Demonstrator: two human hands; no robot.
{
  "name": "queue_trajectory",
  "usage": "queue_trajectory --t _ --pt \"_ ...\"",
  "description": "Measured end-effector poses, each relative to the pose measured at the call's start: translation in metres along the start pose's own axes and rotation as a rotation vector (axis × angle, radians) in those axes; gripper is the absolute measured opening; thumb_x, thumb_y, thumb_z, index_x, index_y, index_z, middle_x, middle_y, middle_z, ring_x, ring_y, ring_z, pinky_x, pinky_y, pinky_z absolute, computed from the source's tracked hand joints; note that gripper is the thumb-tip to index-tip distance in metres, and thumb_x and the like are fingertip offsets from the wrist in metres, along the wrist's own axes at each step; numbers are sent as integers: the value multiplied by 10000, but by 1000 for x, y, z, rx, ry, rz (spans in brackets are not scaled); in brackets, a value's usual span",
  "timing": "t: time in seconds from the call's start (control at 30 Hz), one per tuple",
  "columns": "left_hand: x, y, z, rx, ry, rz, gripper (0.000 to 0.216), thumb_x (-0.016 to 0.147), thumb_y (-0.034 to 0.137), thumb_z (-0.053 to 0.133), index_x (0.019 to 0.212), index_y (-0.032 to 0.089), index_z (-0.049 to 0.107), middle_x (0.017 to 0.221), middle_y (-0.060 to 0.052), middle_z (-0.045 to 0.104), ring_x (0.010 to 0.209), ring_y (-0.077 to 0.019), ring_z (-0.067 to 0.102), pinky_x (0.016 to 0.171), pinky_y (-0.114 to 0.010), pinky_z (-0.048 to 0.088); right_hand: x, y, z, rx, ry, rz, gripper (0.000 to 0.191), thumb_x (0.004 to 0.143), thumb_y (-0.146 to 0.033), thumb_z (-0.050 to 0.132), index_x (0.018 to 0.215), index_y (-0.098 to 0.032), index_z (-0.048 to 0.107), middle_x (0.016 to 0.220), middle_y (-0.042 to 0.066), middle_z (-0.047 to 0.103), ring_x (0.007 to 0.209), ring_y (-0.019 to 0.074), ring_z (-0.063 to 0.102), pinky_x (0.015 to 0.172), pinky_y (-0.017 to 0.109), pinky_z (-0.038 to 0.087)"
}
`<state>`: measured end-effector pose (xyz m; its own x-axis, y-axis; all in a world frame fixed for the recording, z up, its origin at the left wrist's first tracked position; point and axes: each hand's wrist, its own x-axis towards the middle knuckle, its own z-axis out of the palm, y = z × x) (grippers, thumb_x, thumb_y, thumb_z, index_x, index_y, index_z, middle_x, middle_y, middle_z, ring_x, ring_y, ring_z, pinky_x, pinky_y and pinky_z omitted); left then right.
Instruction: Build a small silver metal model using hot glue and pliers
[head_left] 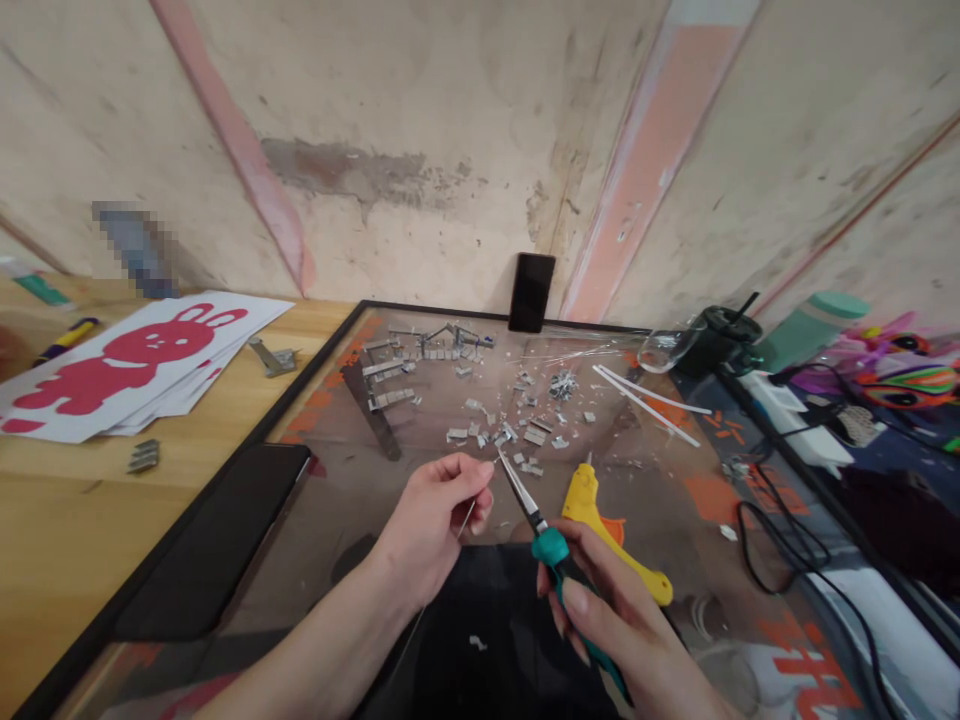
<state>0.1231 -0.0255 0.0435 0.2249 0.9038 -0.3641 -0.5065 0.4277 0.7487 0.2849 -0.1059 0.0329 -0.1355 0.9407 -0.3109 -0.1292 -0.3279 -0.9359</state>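
Observation:
My left hand (pixel 442 505) is closed in a pinch on a thin wire-like strand (pixel 466 519), which trails down below the hand. My right hand (pixel 611 600) is wrapped round the teal and black handles of long-nose pliers (pixel 523 492). The pliers' slim jaws point up and left, with their tips right by my left fingertips; whether they touch the strand I cannot tell. Just beyond the tips lie several small silvery metal pieces (pixel 535 436) and a small heap of shiny bits (pixel 562 385). A yellow glue gun (pixel 583 495) rests just right of the pliers.
A phone (pixel 532 292) leans against the wall, and a dark phone-like slab (pixel 217 540) lies left. White sticks (pixel 649 402) are at the right, near a power strip (pixel 795 420) and black cable (pixel 780 590). Paper with a red rabbit (pixel 154 350) is far left.

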Motion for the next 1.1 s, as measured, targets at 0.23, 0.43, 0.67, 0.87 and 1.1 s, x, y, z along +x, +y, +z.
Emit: queue_trajectory --t 0.23,0.43,0.67,0.87,1.1 --pt "-4 -2 -2 -379 -114 -281 96 730 96 586 638 69 583 476 25 464 418 -33 412 369 -119 298 0 1 0 -45 -7 -109 436 736 -483 621 1101 -260 536 896 21 599 858 181 527 771 284 402" --pt "-5 -1 0 -258 -125 -214 148 732 115 590 593 97 542 459 27 466 416 -42 408 378 -135 289 0 -1 -2 -139 -38 -156 438 753 -492 595 1123 -269 520 1037 33 588 902 180 524 853 294 379" --pt "-3 -4 -1 503 91 212 198 715 220 609 558 152 508 469 37 514 448 -67 410 455 -191 312 0 -4 -1 -117 3 -70 375 758 -467 598 1070 -264 558 842 14 577 866 178 530 785 278 412" --pt "-4 0 -2 639 59 310 136 718 262 602 646 149 576 540 26 551 508 -88 453 501 -211 358 3 -7 -3 -148 -3 -67 436 751 -492 591 1100 -235 541 849 34 583 868 193 529 748 287 424" --pt "1 38 17 339 -163 120 174 689 255 659 647 129 546 539 14 554 471 -59 441 453 -173 332 10 -37 -5 -241 -33 -259 459 785 -488 545 1157 -228 478 989 48 577 918 201 512 832 323 382"
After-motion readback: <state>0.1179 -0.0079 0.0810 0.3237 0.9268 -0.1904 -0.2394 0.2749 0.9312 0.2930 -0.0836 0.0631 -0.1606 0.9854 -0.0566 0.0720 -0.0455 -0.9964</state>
